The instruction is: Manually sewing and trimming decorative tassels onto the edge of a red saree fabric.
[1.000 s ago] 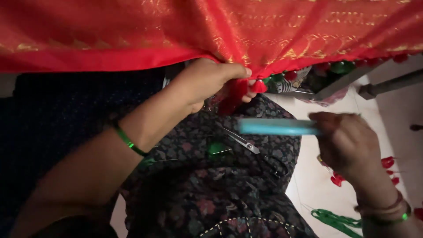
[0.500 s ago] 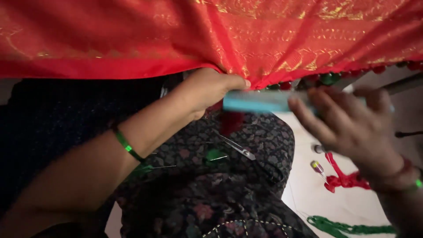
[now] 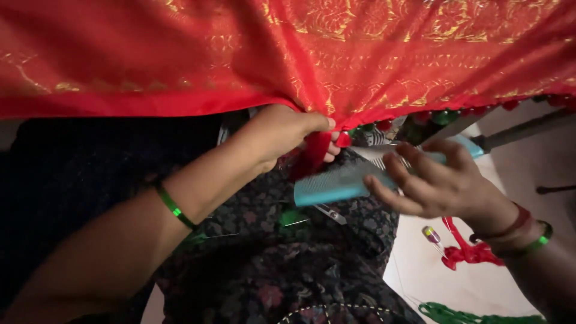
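So the main thing here is the red cloth (image 3: 288, 54) with gold patterning, stretched across the whole top of my view like a curtain. My left hand (image 3: 288, 135) is closed on its lower hem, pinching a little bunch of red threads (image 3: 312, 159) that hangs down just below the fingers. My right hand (image 3: 438, 186) has its fingers loosely curled over a light blue comb (image 3: 336, 185), holding it level with the teeth pointing toward that bunch, just beside it but not quite in it as far as I can tell.

How far along? My guess is it's mid-way at best. To the right along the hem there's a row of small red and green tassels (image 3: 444, 115) already hanging, while the hem to the left of my hand looks plain. So that side seems to be what's left, and the bunch in my fingers looks unfinished.

Around it: my lap is covered in dark flowered fabric (image 3: 300, 264), with a small pair of scissors (image 3: 327, 213) lying on it right under the comb, plus a scrap of green thread (image 3: 292, 217) next to them. On the pale floor (image 3: 432, 282) at the right there's a tangle of red thread (image 3: 471, 252), a small spool-like thing I can't make out properly, and a coil of green thread (image 3: 456, 313) near the bottom edge. Nothing really blocks the hem; the cloth itself just hides whatever's behind it.
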